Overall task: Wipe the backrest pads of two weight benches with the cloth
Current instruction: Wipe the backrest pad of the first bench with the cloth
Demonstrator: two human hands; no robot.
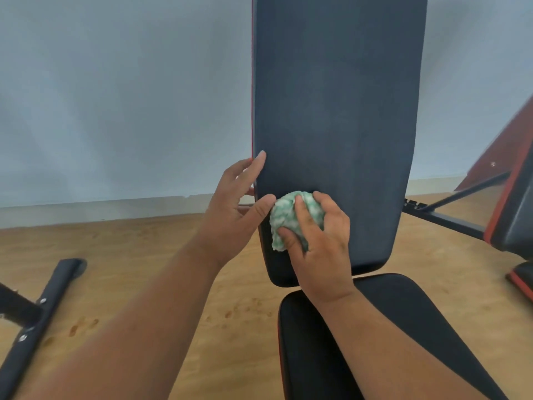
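Observation:
A tall black backrest pad (334, 111) with red edge piping rises upright in the middle of the view. My right hand (320, 243) presses a crumpled green-and-white cloth (285, 220) against the pad's lower left part. My left hand (236, 212) grips the pad's left edge beside the cloth, fingers wrapped behind the edge and thumb on the front. Below the pad lies the black seat pad (403, 319) of the same bench. A second bench (516, 209), black with red trim, shows at the right edge.
A black metal frame foot (37, 321) with bolts lies on the wooden floor (144, 249) at lower left. The second bench's black support bar (450, 220) runs along the floor at right. A pale wall (115, 96) stands behind.

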